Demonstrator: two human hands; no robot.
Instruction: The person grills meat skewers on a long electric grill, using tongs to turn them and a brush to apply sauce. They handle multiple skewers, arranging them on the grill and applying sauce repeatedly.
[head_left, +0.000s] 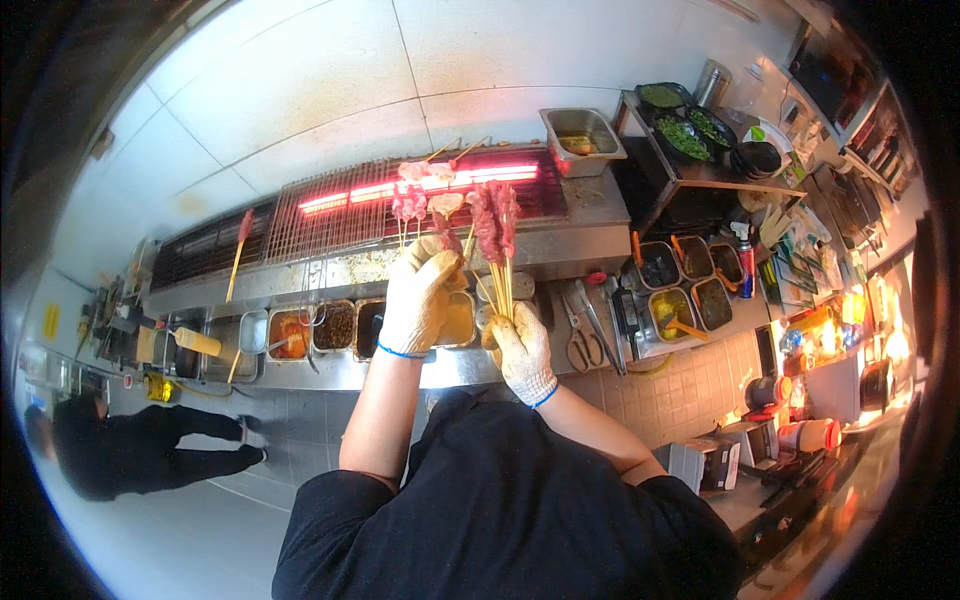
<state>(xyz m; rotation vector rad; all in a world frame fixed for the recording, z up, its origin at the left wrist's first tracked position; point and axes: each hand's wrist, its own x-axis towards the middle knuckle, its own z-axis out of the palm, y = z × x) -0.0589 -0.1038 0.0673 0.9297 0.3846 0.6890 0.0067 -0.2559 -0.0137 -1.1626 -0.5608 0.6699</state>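
Note:
Both my hands wear white knitted gloves with blue cuff edges. My right hand (523, 351) grips a bundle of wooden skewers (502, 285) by the sticks, and their raw red meat (493, 217) points up toward the grill. Closely to the left, my left hand (417, 298) has its fingers curled at a separate meat skewer (448, 234); the fingers partly hide it. Behind the hands, pale meat skewers (409, 202) lie over the glowing red heating element (420, 184) of the grill. Another red meat skewer (241, 244) rests alone on the grill's dark left part.
A wire grate (326, 206) covers part of the grill. Metal seasoning pans (289, 334) line the counter's front. Scissors (581, 341) and tongs (604, 330) lie at right, beside sauce pans (675, 311) and a spray can (742, 259). A person (142, 442) in dark clothes stands at left.

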